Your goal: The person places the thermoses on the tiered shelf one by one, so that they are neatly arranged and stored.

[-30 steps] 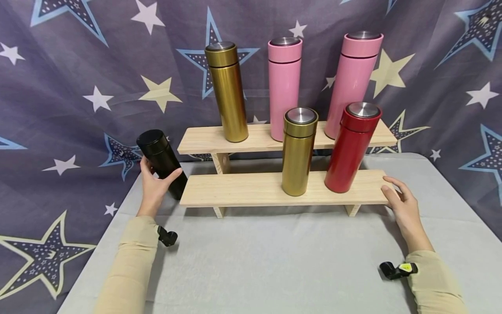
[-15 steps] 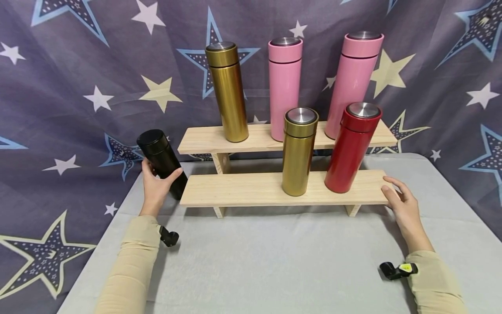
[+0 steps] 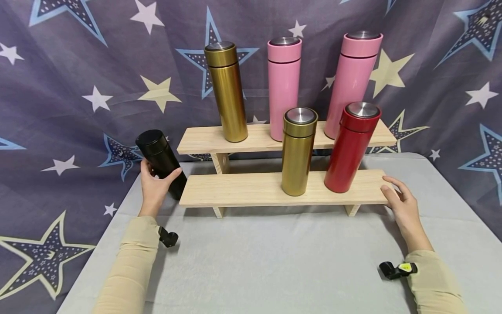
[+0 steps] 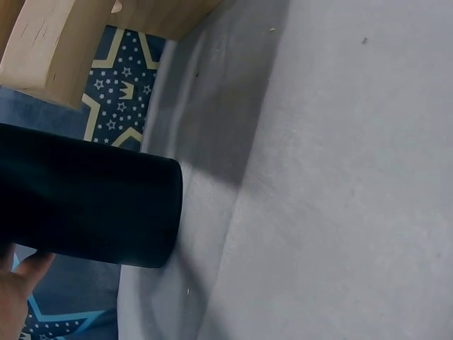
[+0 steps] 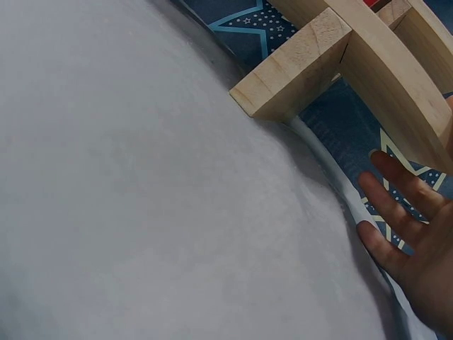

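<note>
A black vacuum flask [image 3: 158,159] is held by my left hand [image 3: 154,187], thumb on its near side and fingers on its far side. The flask is beside the left end of the lower wooden shelf [image 3: 231,187]. In the left wrist view the black flask [image 4: 85,198] has its base near the cloth; whether it touches is unclear. My right hand [image 3: 405,209] rests at the right end of the lower shelf. Several of its fingers [image 5: 396,202] extend loosely in the right wrist view. A gold flask [image 3: 298,157] and a red flask [image 3: 351,152] stand on this shelf.
The upper shelf [image 3: 200,138] carries a gold flask [image 3: 229,96] and two pink flasks, one in the middle [image 3: 283,87] and one at right [image 3: 353,78]. Pale grey cloth [image 3: 274,261] covers the table. A starry curtain [image 3: 59,113] hangs behind.
My left wrist has shifted very slightly right, while that hand keeps its grip on the black flask. The right hand and the standing flasks have not moved.
</note>
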Demonstrator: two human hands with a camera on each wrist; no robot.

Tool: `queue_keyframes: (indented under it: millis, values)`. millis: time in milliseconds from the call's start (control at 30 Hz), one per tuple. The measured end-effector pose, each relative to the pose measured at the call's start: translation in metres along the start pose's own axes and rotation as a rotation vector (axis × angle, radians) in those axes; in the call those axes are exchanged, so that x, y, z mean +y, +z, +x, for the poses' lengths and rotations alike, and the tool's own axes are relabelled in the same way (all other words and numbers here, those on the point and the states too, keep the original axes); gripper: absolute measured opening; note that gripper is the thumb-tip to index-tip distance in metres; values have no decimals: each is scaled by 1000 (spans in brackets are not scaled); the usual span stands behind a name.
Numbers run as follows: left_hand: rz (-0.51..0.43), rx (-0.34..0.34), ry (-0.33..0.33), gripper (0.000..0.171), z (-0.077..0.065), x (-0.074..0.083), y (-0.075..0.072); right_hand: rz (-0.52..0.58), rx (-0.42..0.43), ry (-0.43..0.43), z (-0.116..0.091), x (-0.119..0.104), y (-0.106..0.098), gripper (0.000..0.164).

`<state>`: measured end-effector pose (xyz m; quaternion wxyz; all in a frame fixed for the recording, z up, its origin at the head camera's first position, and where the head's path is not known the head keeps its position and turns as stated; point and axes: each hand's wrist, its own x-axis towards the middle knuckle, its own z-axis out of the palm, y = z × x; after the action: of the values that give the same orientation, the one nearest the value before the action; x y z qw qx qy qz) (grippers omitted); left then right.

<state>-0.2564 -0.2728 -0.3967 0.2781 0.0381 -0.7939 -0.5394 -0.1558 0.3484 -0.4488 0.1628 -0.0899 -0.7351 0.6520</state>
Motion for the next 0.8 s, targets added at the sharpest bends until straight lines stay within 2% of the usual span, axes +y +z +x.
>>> queue_keyframes:
  millis: [233,533,800]
  values:
    - [14,7,-1,82,-4,4,-1,-34,4,6,0,0,-1,40]
    - [-16,-5,34,86,-9,21,-7,-22,2,4,1,0,0,40]
    - [-77,47,82,84,-14,35,-12,-27,5,4,1,1,-1,40]
